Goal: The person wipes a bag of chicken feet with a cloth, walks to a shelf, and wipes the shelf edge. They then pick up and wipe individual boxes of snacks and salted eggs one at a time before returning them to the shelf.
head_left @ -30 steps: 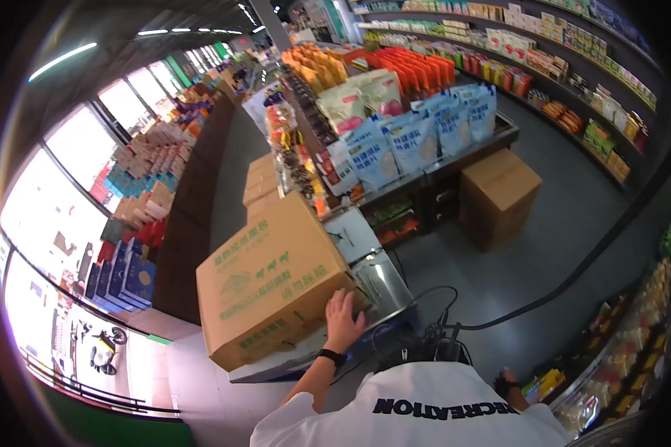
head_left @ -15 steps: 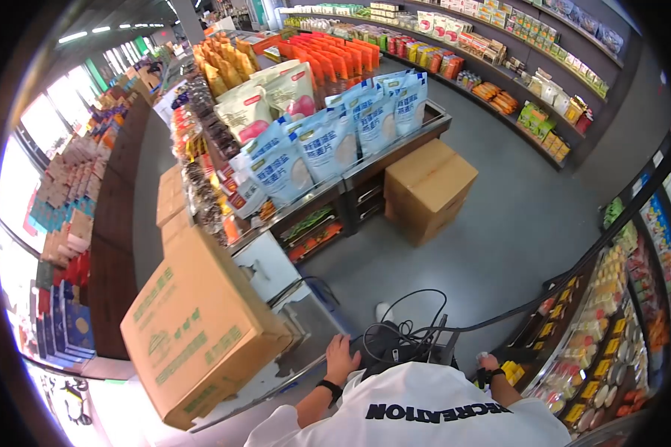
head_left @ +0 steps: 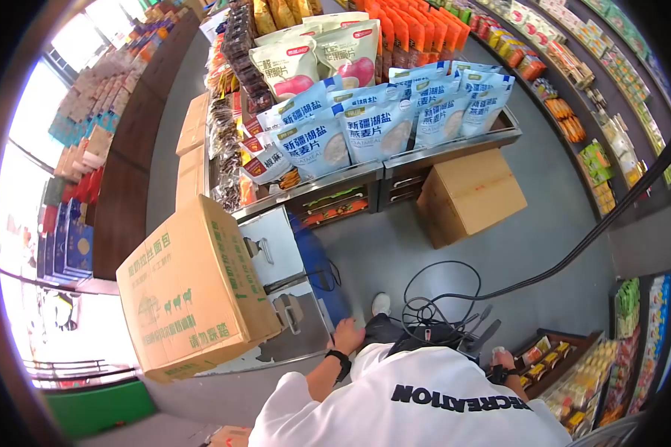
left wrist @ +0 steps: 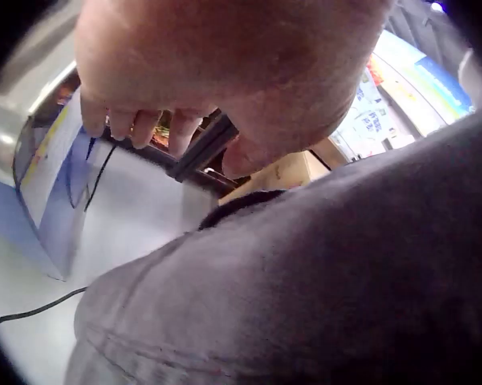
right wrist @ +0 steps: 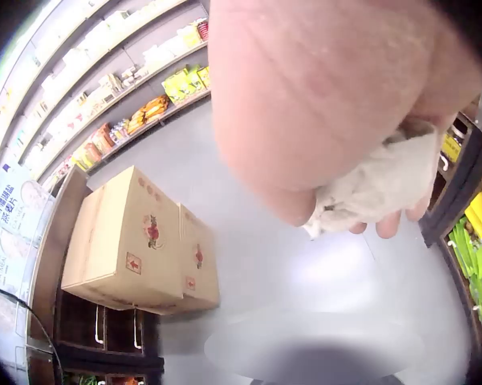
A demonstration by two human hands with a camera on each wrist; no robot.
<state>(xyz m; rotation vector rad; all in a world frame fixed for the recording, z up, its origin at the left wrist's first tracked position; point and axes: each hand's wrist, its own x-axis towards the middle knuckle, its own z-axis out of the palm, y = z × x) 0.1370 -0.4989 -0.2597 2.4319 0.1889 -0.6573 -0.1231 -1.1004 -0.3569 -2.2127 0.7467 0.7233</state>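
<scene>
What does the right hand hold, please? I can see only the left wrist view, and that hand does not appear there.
Observer: The right hand holds a crumpled white thing; I cannot tell whether it is paper or cloth.
Operator: Thank you. And what stands over on the left side?
Observer: In the head view, a large carton with green print stands there, apart from the left hand.
Operator: I understand. What do you see further ahead?
Observer: Pale blue oatmeal bags stand along the near edge of a display.
</scene>
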